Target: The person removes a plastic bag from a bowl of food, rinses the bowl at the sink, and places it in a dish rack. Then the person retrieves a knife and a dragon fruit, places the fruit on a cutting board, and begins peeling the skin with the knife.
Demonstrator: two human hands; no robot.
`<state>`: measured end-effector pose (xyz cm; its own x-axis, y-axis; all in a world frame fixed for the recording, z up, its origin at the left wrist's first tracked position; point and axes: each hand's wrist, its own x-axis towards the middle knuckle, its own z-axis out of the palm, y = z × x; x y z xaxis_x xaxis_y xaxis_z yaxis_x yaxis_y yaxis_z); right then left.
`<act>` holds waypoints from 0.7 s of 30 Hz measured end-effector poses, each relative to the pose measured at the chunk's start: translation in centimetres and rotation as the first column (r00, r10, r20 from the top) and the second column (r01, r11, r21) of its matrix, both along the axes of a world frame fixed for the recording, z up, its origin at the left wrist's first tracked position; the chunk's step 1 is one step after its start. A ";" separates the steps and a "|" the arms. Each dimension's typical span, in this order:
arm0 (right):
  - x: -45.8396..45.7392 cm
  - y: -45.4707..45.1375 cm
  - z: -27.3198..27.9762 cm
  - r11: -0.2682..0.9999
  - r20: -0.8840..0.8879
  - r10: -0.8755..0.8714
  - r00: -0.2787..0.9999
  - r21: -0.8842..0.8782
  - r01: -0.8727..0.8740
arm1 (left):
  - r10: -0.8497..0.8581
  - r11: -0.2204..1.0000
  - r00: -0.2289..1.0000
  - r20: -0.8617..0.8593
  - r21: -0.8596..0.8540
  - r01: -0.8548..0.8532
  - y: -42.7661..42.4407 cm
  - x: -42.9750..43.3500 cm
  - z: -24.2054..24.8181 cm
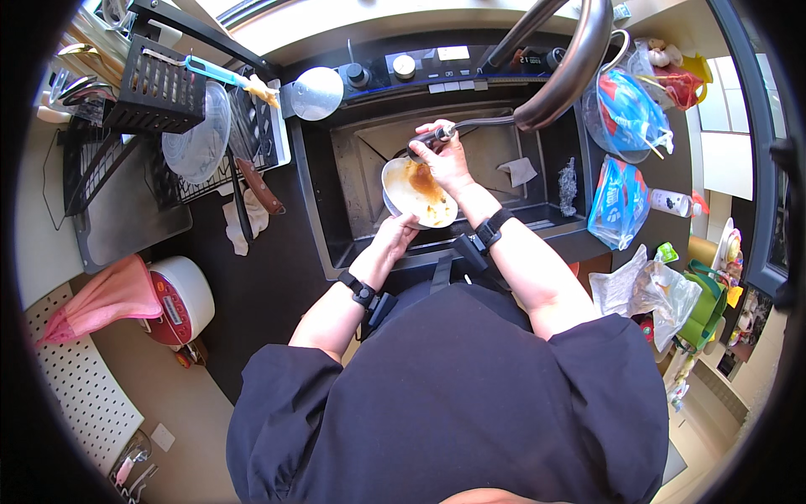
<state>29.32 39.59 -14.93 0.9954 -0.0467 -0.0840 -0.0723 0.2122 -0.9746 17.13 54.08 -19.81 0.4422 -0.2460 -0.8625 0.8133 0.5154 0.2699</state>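
Note:
Over the dark kitchen sink (pixel 373 129), my left hand (pixel 398 238) grips the near rim of a white bowl (pixel 403 183). The bowl is tilted, and brown-orange food residue (pixel 425 181) smears its inside. My right hand (pixel 446 159) is closed around a dark pull-out faucet spray head (pixel 423 146), just above the bowl's far side. A hose (pixel 485 122) runs from the spray head to the curved bronze faucet spout (pixel 554 94). Whether water is flowing I cannot make out. A pale cloth (pixel 519 171) lies in the sink's right part.
A steel-wool scrubber (pixel 568 188) sits on the sink's right ledge. Blue plastic bags (pixel 620 201) and a spray bottle (pixel 671 203) stand at right. On the left are a cleaver's wooden handle (pixel 259 188), a dish rack (pixel 211 173), a utensil holder (pixel 154 88) and a rice cooker (pixel 189 299).

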 end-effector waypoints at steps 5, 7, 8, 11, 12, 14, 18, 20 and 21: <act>-0.2 -1.0 0.5 0.984 -0.065 0.068 0.996 -0.157 -0.078 | 0.007 0.997 1.000 0.030 0.082 -0.010 0.0 0.2 0.7; -0.5 -1.0 0.7 0.983 -0.076 0.114 0.990 -0.133 -0.124 | 0.032 0.994 0.999 0.025 0.103 -0.034 0.0 0.4 0.8; -0.7 -0.9 0.9 0.986 -0.075 0.130 0.989 -0.092 -0.137 | 0.045 0.993 0.999 0.011 0.109 -0.046 0.0 0.6 0.9; -1.3 -0.9 1.5 0.980 -0.151 0.191 0.970 -0.020 -0.196 | 0.087 0.987 0.996 -0.023 0.136 -0.083 0.0 1.0 0.8; -1.5 -0.9 1.8 0.976 -0.160 0.215 0.963 -0.006 -0.219 | 0.102 0.984 0.994 -0.033 0.147 -0.096 0.0 1.0 0.7; -1.9 -1.0 2.4 0.981 -0.158 0.189 0.969 0.067 -0.181 | 0.125 0.982 0.991 -0.041 0.148 -0.118 0.0 1.1 0.5; -2.2 -1.6 3.1 0.976 -0.166 0.212 0.963 0.085 -0.200 | 0.159 0.978 0.985 -0.069 0.146 -0.148 0.1 1.4 0.1; -2.2 -1.8 3.2 0.978 -0.160 0.206 0.965 0.047 -0.201 | 0.169 0.978 0.982 -0.083 0.137 -0.156 0.0 1.4 0.0; -2.2 -1.9 3.1 0.982 -0.149 0.190 0.970 0.035 -0.186 | 0.173 0.978 0.981 -0.090 0.133 -0.160 0.0 1.5 -0.1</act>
